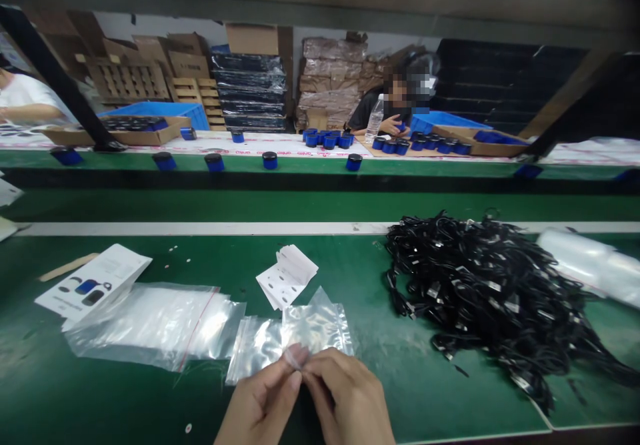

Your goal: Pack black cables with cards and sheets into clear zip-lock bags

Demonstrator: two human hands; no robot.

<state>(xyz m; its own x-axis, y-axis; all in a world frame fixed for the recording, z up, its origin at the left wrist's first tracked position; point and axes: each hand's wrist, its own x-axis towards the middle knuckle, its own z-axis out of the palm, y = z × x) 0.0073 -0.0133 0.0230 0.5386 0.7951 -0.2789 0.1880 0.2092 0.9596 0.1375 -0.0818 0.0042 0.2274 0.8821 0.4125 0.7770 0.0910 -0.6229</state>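
My left hand point(263, 395) and my right hand point(347, 388) meet at the front of the green table. Their thumbs and fingertips are closed on the edge of a clear plastic bag point(293, 358); how much of it sits between the fingers is hidden. Just beyond the fingertips lie loose clear zip bags point(317, 325), overlapping one another. To the left is a larger clear bag point(135, 325) with a red seal line, which appears to hold more plastic bags. Folded white leaflets point(290, 271) with small printed pictures lie behind the loose bags.
A large heap of black cables point(470, 291) covers the right side, beside a roll of clear plastic point(580, 261). A printed leaflet point(95, 285) lies at left. Blue, black-topped round items point(270, 160) line the far ledge. A co-worker point(395, 108) sits opposite, another person at far left.
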